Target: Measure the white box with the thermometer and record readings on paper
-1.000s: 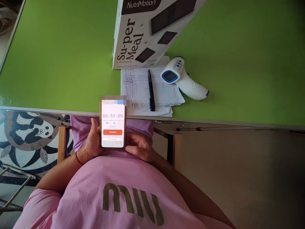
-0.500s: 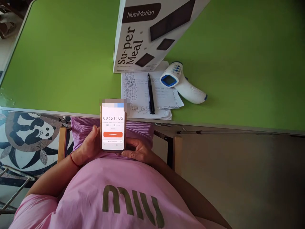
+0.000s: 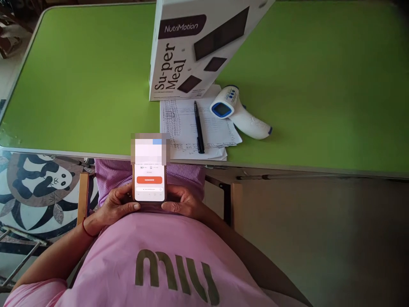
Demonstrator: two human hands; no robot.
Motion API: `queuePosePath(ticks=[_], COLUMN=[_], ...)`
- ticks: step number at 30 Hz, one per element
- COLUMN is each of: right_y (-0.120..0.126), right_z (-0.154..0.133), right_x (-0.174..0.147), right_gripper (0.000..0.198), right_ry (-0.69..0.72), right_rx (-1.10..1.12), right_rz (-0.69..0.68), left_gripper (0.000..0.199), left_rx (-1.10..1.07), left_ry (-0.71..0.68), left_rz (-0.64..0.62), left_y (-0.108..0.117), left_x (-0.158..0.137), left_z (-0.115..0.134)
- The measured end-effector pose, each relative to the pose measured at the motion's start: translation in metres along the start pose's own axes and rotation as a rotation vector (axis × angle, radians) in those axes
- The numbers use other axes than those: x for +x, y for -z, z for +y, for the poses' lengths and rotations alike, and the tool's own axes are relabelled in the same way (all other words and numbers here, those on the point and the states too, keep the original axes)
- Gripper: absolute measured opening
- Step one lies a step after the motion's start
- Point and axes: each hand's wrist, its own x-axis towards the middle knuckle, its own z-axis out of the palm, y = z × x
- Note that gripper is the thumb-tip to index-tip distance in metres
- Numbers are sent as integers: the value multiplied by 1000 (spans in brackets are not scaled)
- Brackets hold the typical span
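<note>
A smartphone (image 3: pixel 149 181) with a lit white screen and an orange button is held upright in front of my belly, just at the table's near edge. Its upper part is blurred out. My left hand (image 3: pixel 119 204) grips the lower left side, thumb by the bottom corner. At the lower right side, my right hand (image 3: pixel 183 202) closes on the same phone, its thumb near the other corner. The fingers behind the phone are hidden. Beyond the phone, a black pen (image 3: pixel 198 128) lies on a stack of written papers (image 3: pixel 182 132).
A tall NutriMotion box (image 3: pixel 179 59) stands on the green table (image 3: pixel 96 85), at the far end of the papers. A white infrared thermometer (image 3: pixel 243 115) rests partly on the papers' right side. A wooden chair part (image 3: pixel 83 196) is left of my legs.
My left hand has slid down the phone's left side, its thumb dropping from beside the screen to the bottom corner. The view has shifted slightly; my right hand keeps its hold.
</note>
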Motion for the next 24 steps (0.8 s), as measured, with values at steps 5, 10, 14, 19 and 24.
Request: queuePosePath(ticks=[5,10,14,19,24], right_y=[1,6,6,4,3], right_z=[4,14,15,14,14], right_x=[1,5,8,11,13], right_gripper=[45,40,39,36,33], right_ry=[-2,26,35,52,63], right_rx=[3,-15,-30,-32,-25], right_rz=[9,22,31,9,12], left_gripper=[50,43,40,40,46], left_rx=[3,11,62,244,281], left_ry=[-3,-78,-152,-179,-145], left_rz=[62,70,109,236,238], left_y=[2,7,17,37,61], left_x=[-2,-2,3,18,44], left_z=[0,12,42,94,131])
